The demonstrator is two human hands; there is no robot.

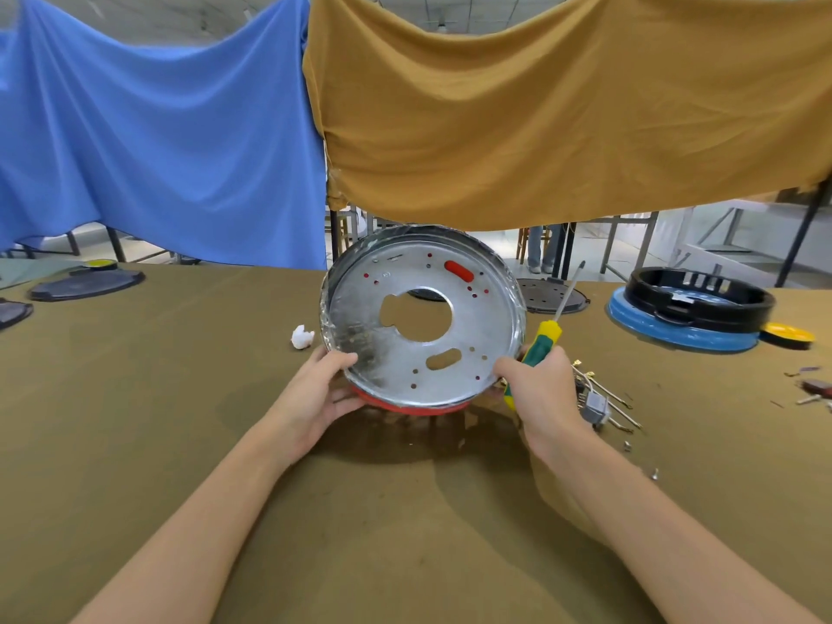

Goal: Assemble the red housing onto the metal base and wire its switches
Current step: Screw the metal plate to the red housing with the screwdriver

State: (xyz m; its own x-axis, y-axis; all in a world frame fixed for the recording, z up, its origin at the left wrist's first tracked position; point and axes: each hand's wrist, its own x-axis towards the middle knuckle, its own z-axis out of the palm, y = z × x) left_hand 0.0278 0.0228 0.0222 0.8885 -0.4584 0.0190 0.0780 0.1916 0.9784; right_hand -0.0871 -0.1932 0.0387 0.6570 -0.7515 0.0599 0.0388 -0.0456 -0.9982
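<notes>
Above the olive-brown table (135, 398), the metal base (423, 315) is held tilted toward the viewer, with the red housing (405, 405) showing along its lower edge. Left hand (315, 389) grips the lower-left rim, thumb on the metal face. Right hand (540, 385) grips the lower-right rim while also clasping a green-and-yellow screwdriver (542, 340), its shaft pointing up and away.

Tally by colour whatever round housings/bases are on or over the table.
Silver metal base with red housing behind it, held by left hand and right hand: 1
Blue base with black ring: 1
Dark flat plates: 3
Total: 5
</notes>
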